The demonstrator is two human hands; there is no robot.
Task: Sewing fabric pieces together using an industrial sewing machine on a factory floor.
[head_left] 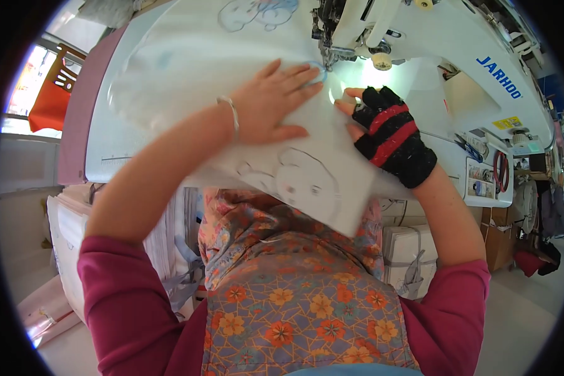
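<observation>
White cloth (pixel 319 144) at sewing machine (pixel 448 47). Left hand (pixel 277 100) flat on it, spread apart; right hand (pixel 390 133) at its edge, can't tell grip.

Your pale table (pixel 118 141), mauve left edge (pixel 89 94), white printed cloth (pixel 324 143) across it, sewing machine (pixel 476 37) at far right, small tools (pixel 469 147) at right

White cloth (pixel 197 69), grey-and-blue cartoon print (pixel 304 187)

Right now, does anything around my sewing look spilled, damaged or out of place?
Nothing visible looks spilled or damaged. The one oddity is a mismatch: your right hand wears a black-and-red fingerless glove; your left hand, flat on the white fabric, wears none.
</observation>
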